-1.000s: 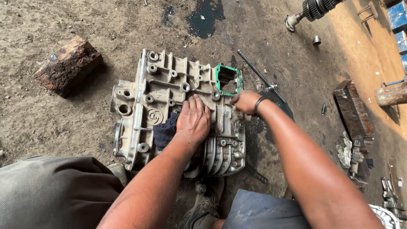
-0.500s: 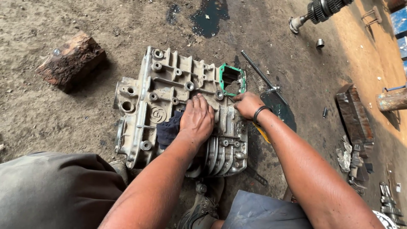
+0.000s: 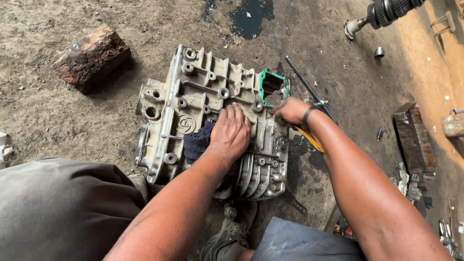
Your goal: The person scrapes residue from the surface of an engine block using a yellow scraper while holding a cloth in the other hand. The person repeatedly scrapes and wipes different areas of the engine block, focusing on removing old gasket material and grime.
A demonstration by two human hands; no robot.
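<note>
A grey cast-metal engine casing [image 3: 193, 101] lies flat on the dirt floor in front of me. My left hand [image 3: 231, 131] presses palm-down on a dark blue rag [image 3: 197, 141] in the middle of the casing. My right hand [image 3: 290, 110], with a black band on the wrist, rests on the casing's right edge just below a green gasket [image 3: 262, 87] around a square opening. Its fingers are curled; what they hold is hidden.
A rough wooden block [image 3: 92, 58] lies at the upper left. A long metal rod [image 3: 304, 84] and a yellow-handled tool [image 3: 309, 138] lie right of the casing. A dark oil puddle [image 3: 249, 17], a gear shaft [image 3: 382, 12] and metal scraps [image 3: 415, 145] sit around.
My left hand has shifted slightly on the rag. My right hand stays at the casing's edge by the gasket. The view has drifted a little.
</note>
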